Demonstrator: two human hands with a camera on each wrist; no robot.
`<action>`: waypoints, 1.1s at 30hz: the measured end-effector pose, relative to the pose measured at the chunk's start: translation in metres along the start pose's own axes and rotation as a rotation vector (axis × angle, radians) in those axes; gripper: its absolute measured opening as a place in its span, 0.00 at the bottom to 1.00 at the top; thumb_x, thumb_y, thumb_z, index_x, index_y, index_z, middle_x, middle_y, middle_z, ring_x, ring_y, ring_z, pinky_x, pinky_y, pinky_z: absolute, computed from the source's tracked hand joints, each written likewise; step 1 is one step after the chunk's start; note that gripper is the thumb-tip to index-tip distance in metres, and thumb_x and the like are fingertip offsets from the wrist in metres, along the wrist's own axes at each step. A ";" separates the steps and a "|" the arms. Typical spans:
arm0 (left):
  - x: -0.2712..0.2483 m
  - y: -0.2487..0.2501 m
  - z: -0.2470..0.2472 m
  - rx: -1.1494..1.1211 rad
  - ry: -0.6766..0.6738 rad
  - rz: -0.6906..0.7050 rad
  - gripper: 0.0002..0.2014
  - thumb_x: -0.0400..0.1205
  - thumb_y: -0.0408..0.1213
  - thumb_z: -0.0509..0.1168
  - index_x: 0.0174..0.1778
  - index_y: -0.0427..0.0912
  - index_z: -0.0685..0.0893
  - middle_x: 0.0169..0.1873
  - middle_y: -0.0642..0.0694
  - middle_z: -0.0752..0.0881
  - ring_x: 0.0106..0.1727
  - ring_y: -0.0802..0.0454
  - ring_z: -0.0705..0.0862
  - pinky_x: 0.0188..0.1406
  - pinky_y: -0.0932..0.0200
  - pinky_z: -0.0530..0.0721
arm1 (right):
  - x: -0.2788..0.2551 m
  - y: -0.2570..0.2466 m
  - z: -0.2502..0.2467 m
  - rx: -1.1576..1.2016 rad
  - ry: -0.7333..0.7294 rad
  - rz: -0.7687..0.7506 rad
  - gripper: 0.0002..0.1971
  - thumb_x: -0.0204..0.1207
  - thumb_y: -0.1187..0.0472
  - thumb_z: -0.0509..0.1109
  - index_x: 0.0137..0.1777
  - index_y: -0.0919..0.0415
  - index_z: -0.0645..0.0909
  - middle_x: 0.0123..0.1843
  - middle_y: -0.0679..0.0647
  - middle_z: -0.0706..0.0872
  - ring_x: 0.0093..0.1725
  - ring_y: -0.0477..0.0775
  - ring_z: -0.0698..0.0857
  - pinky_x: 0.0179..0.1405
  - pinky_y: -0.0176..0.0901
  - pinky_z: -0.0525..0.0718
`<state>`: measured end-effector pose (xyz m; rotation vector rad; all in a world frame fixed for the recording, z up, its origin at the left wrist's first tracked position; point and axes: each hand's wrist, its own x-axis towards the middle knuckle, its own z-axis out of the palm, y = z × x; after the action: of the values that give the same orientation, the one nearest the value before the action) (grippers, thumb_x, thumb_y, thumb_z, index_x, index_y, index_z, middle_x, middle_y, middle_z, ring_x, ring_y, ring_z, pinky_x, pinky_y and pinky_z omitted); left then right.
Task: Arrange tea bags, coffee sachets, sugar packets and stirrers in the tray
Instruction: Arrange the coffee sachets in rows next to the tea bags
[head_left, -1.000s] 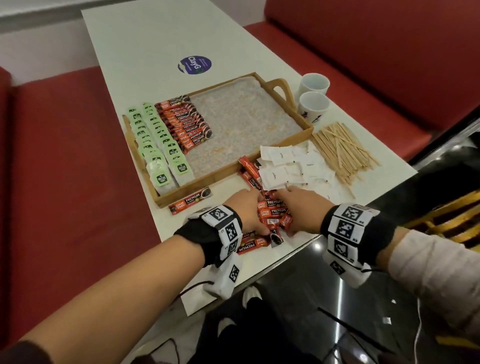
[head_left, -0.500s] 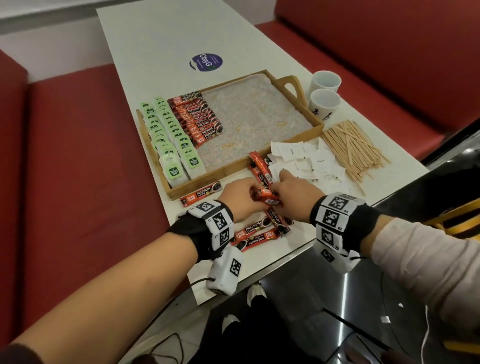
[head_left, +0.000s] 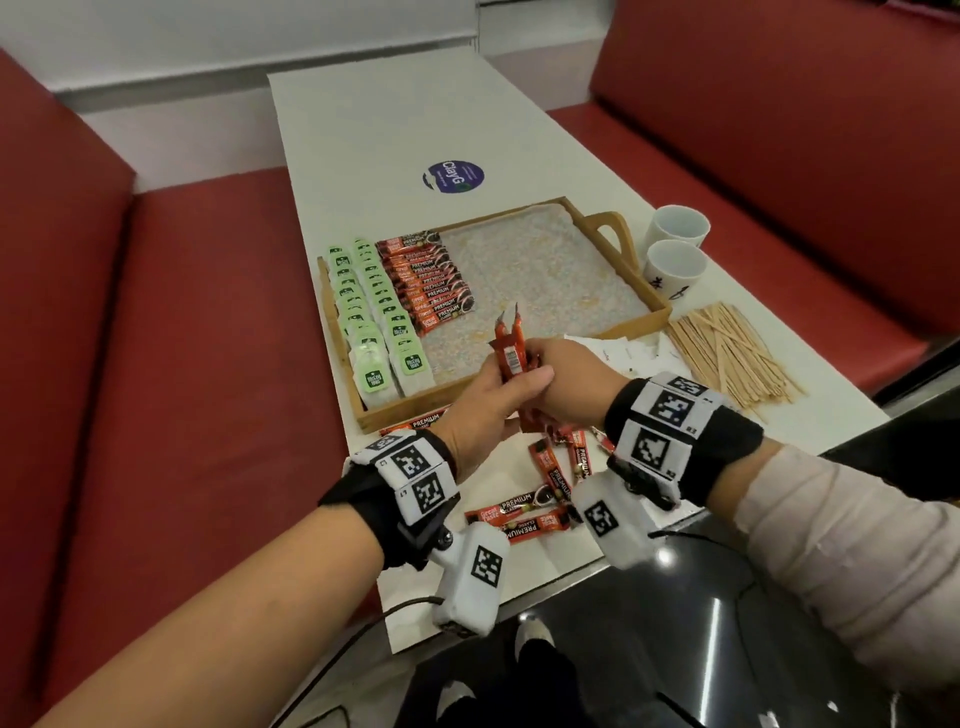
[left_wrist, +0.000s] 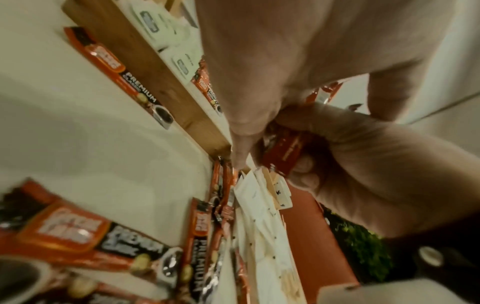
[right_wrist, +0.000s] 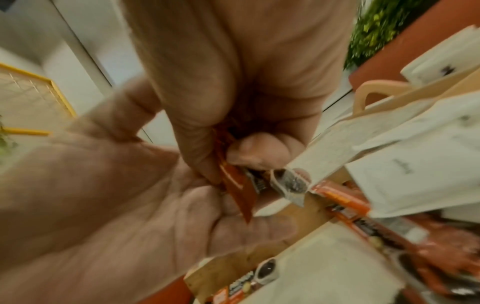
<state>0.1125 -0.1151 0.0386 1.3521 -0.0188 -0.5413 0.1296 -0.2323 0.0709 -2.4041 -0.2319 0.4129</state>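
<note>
Both hands, left (head_left: 480, 402) and right (head_left: 563, 384), have lifted a bunch of coffee sachets (head_left: 511, 353) off the counter (head_left: 363, 130), grip closed round it, ready for the tray (head_left: 631, 325).

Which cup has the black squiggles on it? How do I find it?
Start at the wooden tray on the white table and go to its handle end. Two white cups stand just outside that handle. The nearer cup, beside the stirrers, bears black marks on its side; the farther cup shows none.

One tray (head_left: 631, 325), two white cups (head_left: 675, 248), two rows of tea bags (head_left: 371, 317)
</note>
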 end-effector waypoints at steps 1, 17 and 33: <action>0.003 0.002 0.000 -0.037 0.046 -0.003 0.23 0.78 0.43 0.67 0.68 0.47 0.71 0.61 0.42 0.81 0.58 0.46 0.82 0.54 0.50 0.84 | 0.003 -0.004 -0.001 0.046 0.001 -0.008 0.10 0.75 0.61 0.69 0.55 0.59 0.82 0.45 0.54 0.88 0.44 0.54 0.87 0.45 0.44 0.85; 0.037 0.025 -0.022 -0.295 0.418 -0.016 0.20 0.85 0.40 0.59 0.70 0.33 0.74 0.62 0.33 0.82 0.58 0.33 0.84 0.55 0.28 0.82 | 0.066 0.015 -0.028 0.363 -0.120 -0.083 0.13 0.72 0.66 0.75 0.53 0.59 0.76 0.35 0.52 0.80 0.32 0.45 0.82 0.25 0.34 0.79; 0.059 0.036 -0.059 -0.249 0.545 0.043 0.11 0.82 0.38 0.64 0.59 0.44 0.80 0.51 0.46 0.88 0.47 0.52 0.88 0.32 0.56 0.89 | 0.118 0.021 -0.048 0.196 -0.169 -0.069 0.02 0.79 0.66 0.69 0.45 0.61 0.82 0.30 0.52 0.83 0.23 0.47 0.77 0.23 0.34 0.77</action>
<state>0.1967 -0.0789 0.0409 1.2131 0.4496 -0.1199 0.2581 -0.2448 0.0643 -2.1646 -0.3326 0.5809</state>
